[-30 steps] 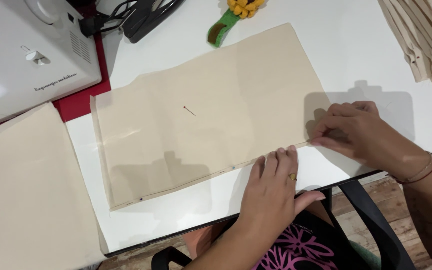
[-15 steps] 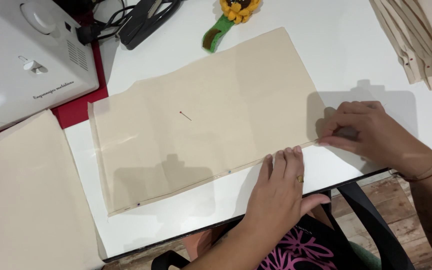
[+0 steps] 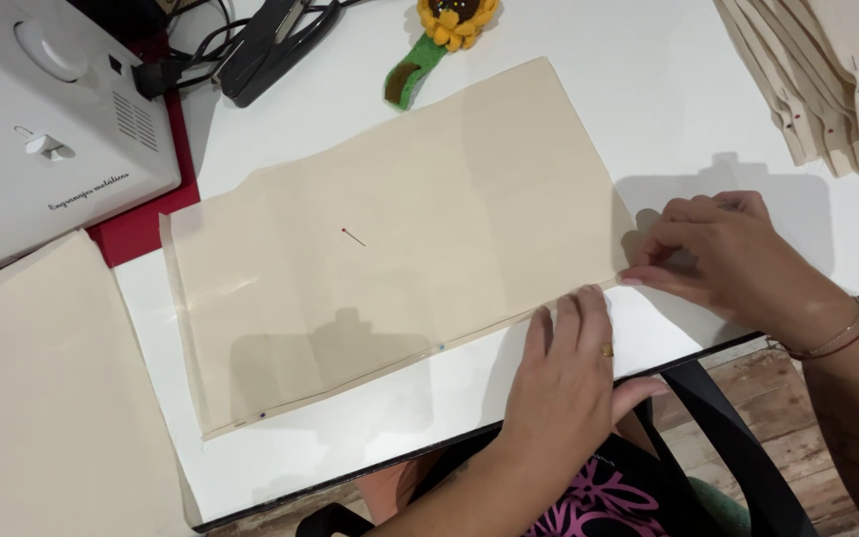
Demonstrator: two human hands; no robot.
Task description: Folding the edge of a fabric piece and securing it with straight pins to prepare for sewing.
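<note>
A beige fabric piece (image 3: 400, 239) lies flat on the white table (image 3: 648, 119), with a red-headed pin (image 3: 352, 236) stuck near its middle and small pins along its near edge. My left hand (image 3: 561, 378) rests flat on the table, fingertips pressing the fabric's near edge. My right hand (image 3: 728, 264) pinches the fabric's near right corner with its fingertips.
A white sewing machine (image 3: 42, 129) stands at the far left on a red mat (image 3: 141, 224). More beige fabric (image 3: 42, 398) lies at the left. A stack of pinned fabric pieces (image 3: 827, 80) sits far right. A sunflower pincushion (image 3: 449, 25) and a black cable plug (image 3: 270, 45) lie behind.
Both hands stay on the fabric's near edge. My right hand's fingers have shifted slightly at the corner. The view has drifted a little.
</note>
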